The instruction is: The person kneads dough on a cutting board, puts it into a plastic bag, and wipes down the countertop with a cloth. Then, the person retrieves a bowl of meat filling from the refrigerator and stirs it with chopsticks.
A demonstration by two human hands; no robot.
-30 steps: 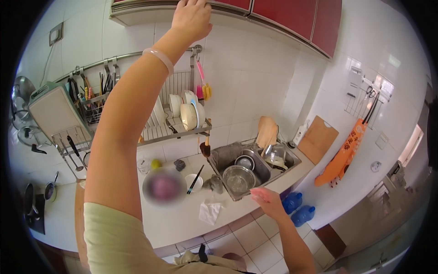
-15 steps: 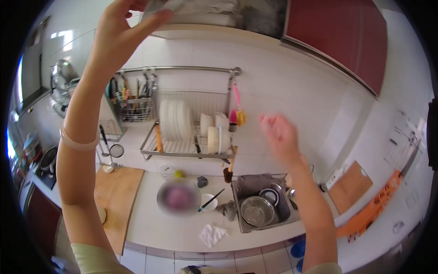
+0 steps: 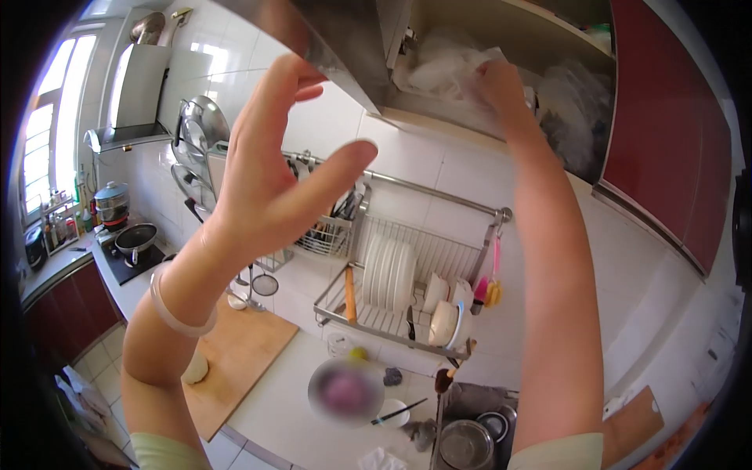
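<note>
My left hand [image 3: 274,176] is raised to the lower edge of an opened cabinet door [image 3: 333,55], thumb spread wide and fingertips against or just by the edge. Inside the wall cabinet [image 3: 439,113], my right hand [image 3: 501,84] has its fingers closed on a thin whitish plastic bag [image 3: 442,74] lying on the shelf. More crumpled clear plastic bags [image 3: 576,110] fill the right side of that shelf.
Below hangs a dish rack [image 3: 368,317] with white plates [image 3: 388,274] and bowls. A wooden board [image 3: 251,345], a blurred round bowl [image 3: 345,392] and a sink with a metal basin [image 3: 466,445] are on the counter. The stove holds a black pan [image 3: 135,239].
The view has turned up and left. My right hand has risen from in front of the wall into the cabinet and closed on the plastic bag. My left hand is now at the door.
</note>
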